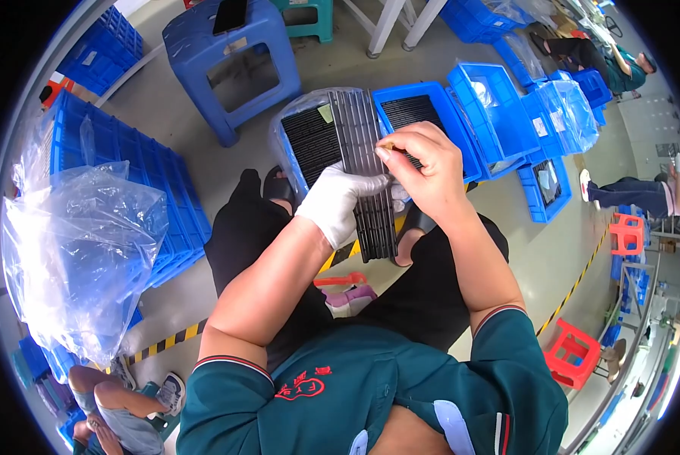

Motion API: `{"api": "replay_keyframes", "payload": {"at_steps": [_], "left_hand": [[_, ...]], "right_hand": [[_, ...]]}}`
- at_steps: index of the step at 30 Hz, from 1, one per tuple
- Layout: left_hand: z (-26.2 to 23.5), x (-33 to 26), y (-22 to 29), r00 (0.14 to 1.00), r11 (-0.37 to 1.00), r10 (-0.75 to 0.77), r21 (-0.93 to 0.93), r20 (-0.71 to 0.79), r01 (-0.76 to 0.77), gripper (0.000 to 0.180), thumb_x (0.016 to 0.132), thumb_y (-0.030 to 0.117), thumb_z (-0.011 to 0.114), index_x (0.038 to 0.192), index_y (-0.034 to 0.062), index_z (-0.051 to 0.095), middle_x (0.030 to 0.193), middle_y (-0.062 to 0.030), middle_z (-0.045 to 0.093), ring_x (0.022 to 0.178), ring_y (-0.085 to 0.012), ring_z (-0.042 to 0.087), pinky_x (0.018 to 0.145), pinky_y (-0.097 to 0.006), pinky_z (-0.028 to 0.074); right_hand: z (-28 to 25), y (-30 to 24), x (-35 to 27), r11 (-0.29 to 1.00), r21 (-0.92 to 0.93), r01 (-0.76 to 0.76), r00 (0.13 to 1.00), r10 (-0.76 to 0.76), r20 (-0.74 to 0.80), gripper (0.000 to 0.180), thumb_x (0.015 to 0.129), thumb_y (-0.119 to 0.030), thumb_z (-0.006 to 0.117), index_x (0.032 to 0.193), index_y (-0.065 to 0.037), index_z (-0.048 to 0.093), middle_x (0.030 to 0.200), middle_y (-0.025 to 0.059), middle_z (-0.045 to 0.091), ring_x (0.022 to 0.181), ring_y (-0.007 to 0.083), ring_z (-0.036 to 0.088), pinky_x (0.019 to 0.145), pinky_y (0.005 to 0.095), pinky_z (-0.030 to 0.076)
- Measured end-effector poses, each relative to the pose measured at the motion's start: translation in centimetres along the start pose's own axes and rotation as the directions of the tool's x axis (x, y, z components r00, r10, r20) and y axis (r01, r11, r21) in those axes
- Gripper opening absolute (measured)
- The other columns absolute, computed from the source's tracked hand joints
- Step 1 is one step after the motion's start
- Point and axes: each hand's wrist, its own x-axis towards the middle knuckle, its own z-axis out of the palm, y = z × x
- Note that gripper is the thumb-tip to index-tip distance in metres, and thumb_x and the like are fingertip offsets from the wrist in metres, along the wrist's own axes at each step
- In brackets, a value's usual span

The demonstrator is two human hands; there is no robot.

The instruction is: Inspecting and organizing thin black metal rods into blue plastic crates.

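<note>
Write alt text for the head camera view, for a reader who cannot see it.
A seated person's gloved left hand grips a stack of dark ribbed trays while the bare right hand pinches a small tool at its top edge. Blue bins, a blue stool and a clear plastic bag surround them.

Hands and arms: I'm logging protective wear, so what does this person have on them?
The left hand wears a white fabric glove; the right hand is bare. Both forearms are uncovered. Short dark green sleeves with thin red-and-white striped cuffs end above the elbows.
</note>
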Motion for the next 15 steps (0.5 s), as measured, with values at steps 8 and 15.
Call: {"api": "replay_keyframes", "payload": {"at_steps": [8, 15], "left_hand": [[-0.2, 0.0, -0.1, 1.000, 1.000, 0.024, 0.016, -0.019, -0.024, 0.026, 0.082, -0.005, 0.060, 0.108, -0.0025, 0.061, 0.095, -0.0122, 0.066, 0.085, -0.0238, 0.067, 0.078, -0.037, 0.057], [-1.2, 0.8, -1.1, 0.995, 0.991, 0.093, 0.098, -0.045, -0.088, 0.025, 0.078, -0.006, 0.062, 0.102, 0.0003, 0.063, 0.091, -0.0071, 0.065, 0.083, -0.0179, 0.064, 0.075, -0.032, 0.052]], "right_hand": [[-0.1, -0.4, 0.1, 0.980, -0.149, 0.129, 0.992, -0.128, 0.013, 0.009, 0.070, -0.006, 0.072, 0.077, -0.007, 0.067, 0.078, 0.0037, 0.064, 0.073, 0.0234, 0.060, 0.063, 0.0345, 0.048], [0.5, -1.8, 0.1, 0.869, -0.369, 0.330, 0.943, -0.324, 0.082, 0.015, 0.065, -0.008, 0.074, 0.077, -0.009, 0.067, 0.076, 0.0028, 0.062, 0.071, 0.0219, 0.057, 0.063, 0.0341, 0.044]]}}
